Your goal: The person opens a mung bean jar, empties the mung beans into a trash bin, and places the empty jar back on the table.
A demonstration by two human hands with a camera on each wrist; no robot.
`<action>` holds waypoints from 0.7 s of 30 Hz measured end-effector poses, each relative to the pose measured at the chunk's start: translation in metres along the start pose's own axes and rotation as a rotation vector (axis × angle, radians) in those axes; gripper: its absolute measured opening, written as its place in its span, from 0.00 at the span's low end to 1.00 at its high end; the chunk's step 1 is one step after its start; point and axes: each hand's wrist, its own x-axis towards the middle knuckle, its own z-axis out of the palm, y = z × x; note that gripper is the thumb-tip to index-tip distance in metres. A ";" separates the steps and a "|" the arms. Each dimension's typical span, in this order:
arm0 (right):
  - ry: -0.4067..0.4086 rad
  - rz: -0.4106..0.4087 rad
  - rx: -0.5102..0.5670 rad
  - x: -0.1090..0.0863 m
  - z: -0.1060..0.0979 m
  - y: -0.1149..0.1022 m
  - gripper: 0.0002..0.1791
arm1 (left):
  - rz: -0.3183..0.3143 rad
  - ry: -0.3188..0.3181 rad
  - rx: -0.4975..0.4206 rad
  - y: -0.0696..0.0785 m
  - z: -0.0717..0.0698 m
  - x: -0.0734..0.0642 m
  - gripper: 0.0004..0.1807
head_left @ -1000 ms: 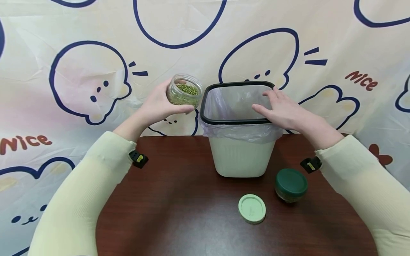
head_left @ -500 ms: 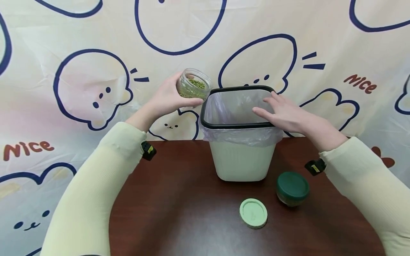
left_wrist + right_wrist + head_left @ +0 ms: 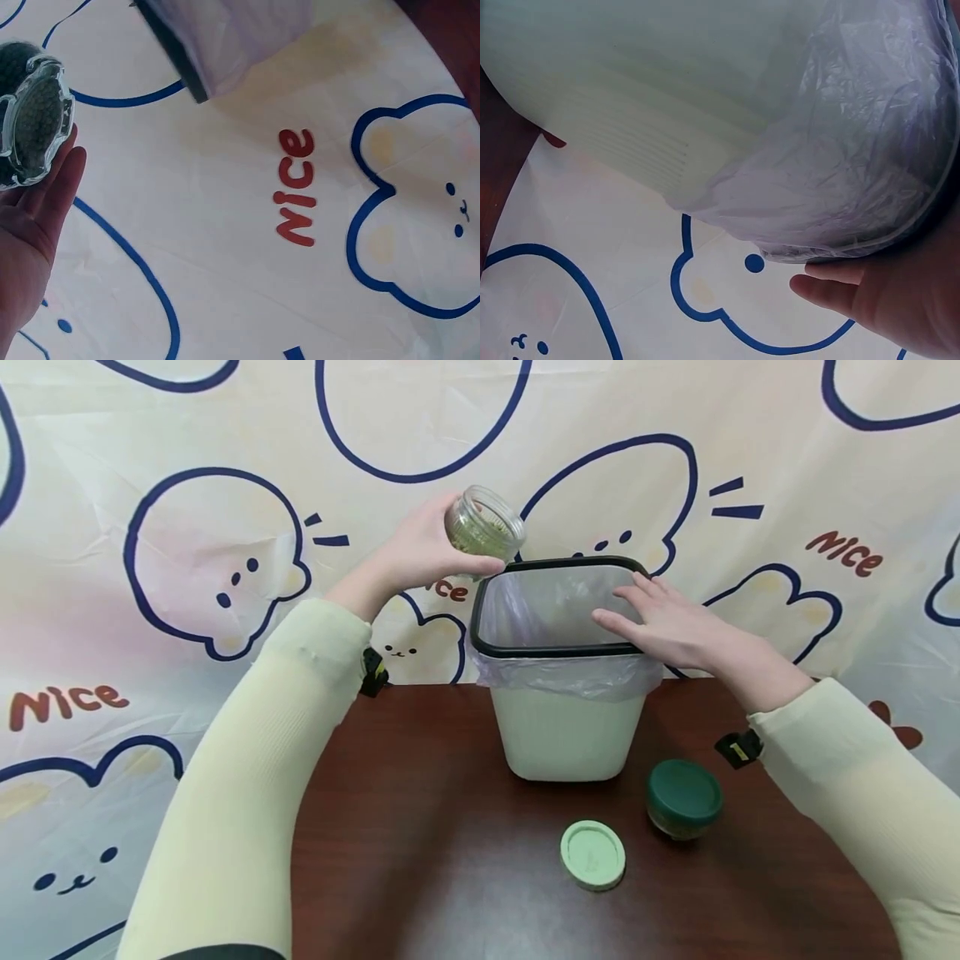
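My left hand [image 3: 420,550] grips a clear jar [image 3: 486,531] of small green beans, raised just beyond the bin's left back corner. The jar tilts rightward with its uncovered mouth toward the bin. In the left wrist view the beans [image 3: 37,120] show through the jar's base, fingers behind it. A pale bin [image 3: 570,735] with a black rim [image 3: 558,652] and a thin plastic bag [image 3: 570,678] folded over it stands on the table. At the rim's right side rests my right hand [image 3: 671,622], fingers spread and loosely extended, touching the bin's edge.
A light green lid [image 3: 592,855] lies on the dark brown table [image 3: 420,827] in front of the bin. To its right stands a jar with a dark green lid [image 3: 684,795]. A printed cloth [image 3: 390,427] hangs close behind the bin.
My left hand has moved the jar right and upward, nearer the bin, and tipped it further to the right. My right hand stays at the rim.
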 end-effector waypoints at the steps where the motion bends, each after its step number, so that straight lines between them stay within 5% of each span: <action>1: 0.001 0.001 -0.002 0.000 0.000 0.000 0.50 | 0.004 -0.002 0.016 0.001 -0.001 0.003 0.44; 21: -0.019 0.025 -0.004 0.004 0.001 -0.001 0.51 | -0.063 -0.144 0.265 0.030 0.005 0.039 0.48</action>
